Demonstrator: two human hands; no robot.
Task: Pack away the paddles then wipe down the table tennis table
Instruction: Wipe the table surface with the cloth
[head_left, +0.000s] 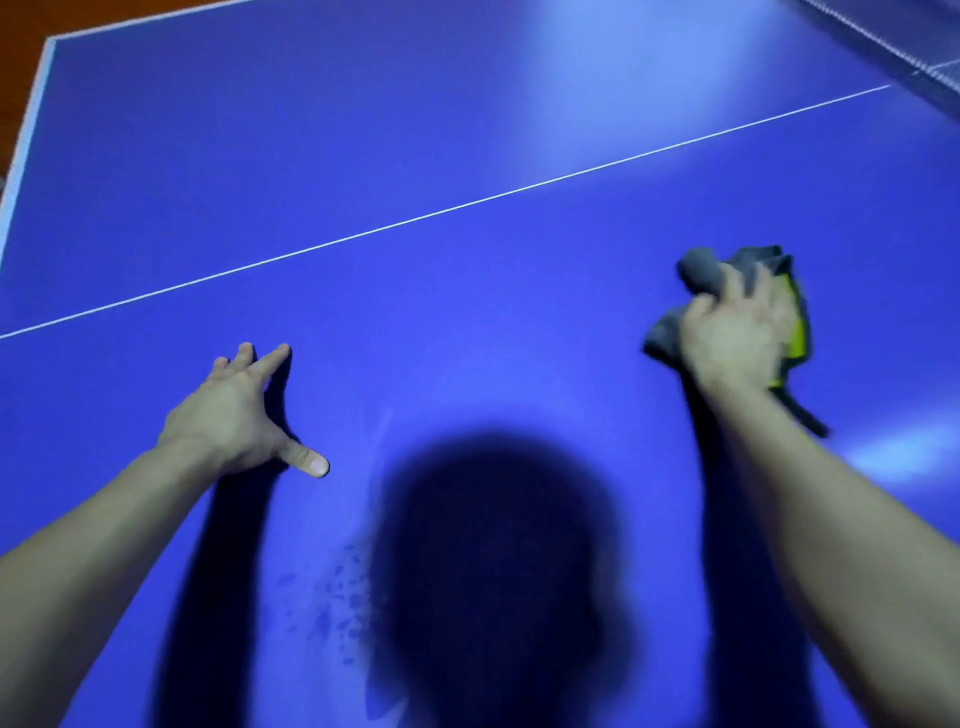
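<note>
Left grip (234, 415): seen at the lower left of the frame. The fingers are spread and straight, the thumb is stretched toward the centre, and nothing is held. It is laid low over the desk (whether the palm touches cannot be told).
Right grip (737, 332): seen at the middle right, blurred. The fingers are curled round a bunched cloth.
Cloth (701, 270): grey with a yellow-green edge, gathered under and around the right grip. A dark strip is trailed toward the lower right.
Desk (467, 104): a blue surface by which nearly the whole frame is filled. A white border is seen at the upper left.
Centre line (467, 200): a thin white stripe, drawn from the middle left to the upper right.
Net (893, 41): upper right corner, blurred.
Droplets (343, 587): dark specks at the lower centre, between the forearms.
Shadow (493, 571): a large rounded dark patch, cast just right of the droplets.
Floor (21, 21): reddish brown, upper left corner.
</note>
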